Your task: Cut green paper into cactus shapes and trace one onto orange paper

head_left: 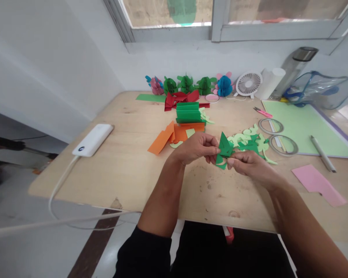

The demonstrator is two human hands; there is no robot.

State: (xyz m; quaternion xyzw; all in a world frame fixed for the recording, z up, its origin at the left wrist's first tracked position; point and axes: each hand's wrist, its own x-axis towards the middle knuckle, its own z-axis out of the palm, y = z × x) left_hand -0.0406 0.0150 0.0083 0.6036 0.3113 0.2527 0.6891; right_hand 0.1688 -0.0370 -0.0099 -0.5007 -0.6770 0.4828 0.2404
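Over the table's front middle, a folded piece of green paper [226, 146] with a pointed top and a curved cut-out lower part is held up between both hands. My left hand [195, 148] pinches its left side between thumb and fingers. From the right, my right hand [249, 166] has closed thumb and fingers at its lower right edge; a dark line there is too small to make out. Just behind lie curly light-green paper cut-outs [245, 136] and darker green cut-outs [251, 144]. Orange folded paper [161, 141] rests beyond my left hand, near pleated green paper [188, 112].
Honeycomb paper figures [187, 84] line the wall beside a small white fan [248, 83]. Red paper [181, 99] lies before them. To the right are tape rolls [283, 145], pink-handled scissors [263, 112], a marker [323, 153] and pink paper [319, 185]. A corded power bank [93, 139] sits left.
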